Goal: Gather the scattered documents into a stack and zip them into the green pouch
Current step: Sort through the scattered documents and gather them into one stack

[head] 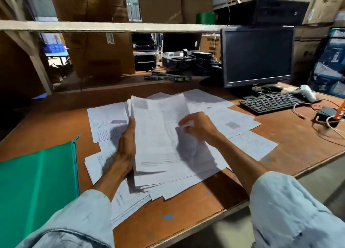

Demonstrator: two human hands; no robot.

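Observation:
A thick stack of white printed documents lies in the middle of the brown desk. My left hand grips the stack's left edge, thumb on top. My right hand hovers over the stack and pinches the edge of one sheet. More loose sheets lie spread around: one at the left, some at the right and some near the front edge. The green pouch lies flat at the left; its zip runs along the right side, and I cannot tell whether it is open.
A black monitor and keyboard stand at the back right, with a white scanner and tangled cables beside them. Cardboard boxes and a shelf fill the back. The desk's front edge runs diagonally.

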